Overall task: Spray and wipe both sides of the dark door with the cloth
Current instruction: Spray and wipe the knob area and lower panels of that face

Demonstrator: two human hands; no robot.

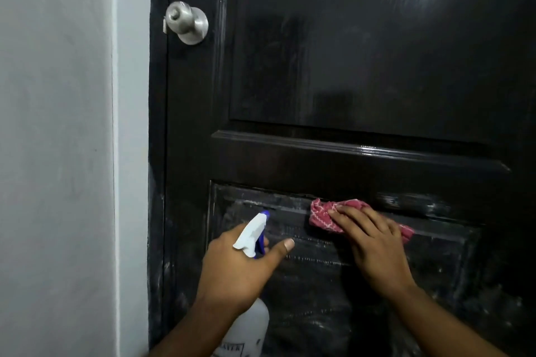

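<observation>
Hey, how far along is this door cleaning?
Done: the upper panel looks glossy. In hand: the right hand presses the red cloth high on the lower panel; the left hand holds the spray bottle. Left: that panel's whitish streaks, plus the unseen other side.

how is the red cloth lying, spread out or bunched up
Bunched up: the red cloth shows crumpled folds where the right hand presses it against the door.
</observation>
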